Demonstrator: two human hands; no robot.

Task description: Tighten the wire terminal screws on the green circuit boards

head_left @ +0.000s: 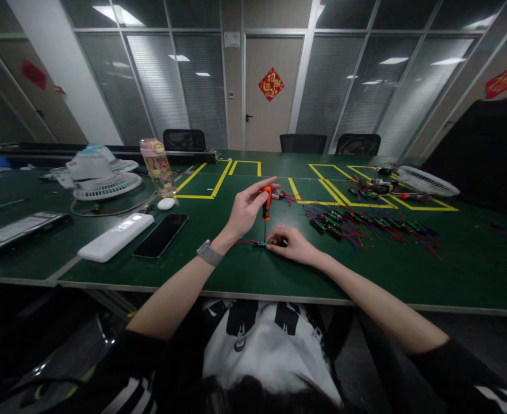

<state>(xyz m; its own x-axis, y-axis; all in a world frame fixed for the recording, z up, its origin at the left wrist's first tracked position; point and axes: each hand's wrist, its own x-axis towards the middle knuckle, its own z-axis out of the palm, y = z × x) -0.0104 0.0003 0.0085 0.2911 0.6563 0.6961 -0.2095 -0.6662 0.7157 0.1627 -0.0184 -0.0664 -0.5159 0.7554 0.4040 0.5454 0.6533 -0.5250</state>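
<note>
My left hand [245,210] pinches the orange handle of a small screwdriver [267,208] held upright, its tip down on a small green circuit board [261,244] with red and blue wires. My right hand [291,243] rests on the green table [245,276] with fingers curled, pressing that board down from the right. A grey watch sits on my left wrist.
Several more wired boards [365,223] lie spread to the right. A black phone [161,235], a white power bank [116,236], a white mouse [166,203], a pink-lidded bottle [157,167] and white fans [102,175] sit left. Another fan [428,181] lies far right. Chairs stand behind.
</note>
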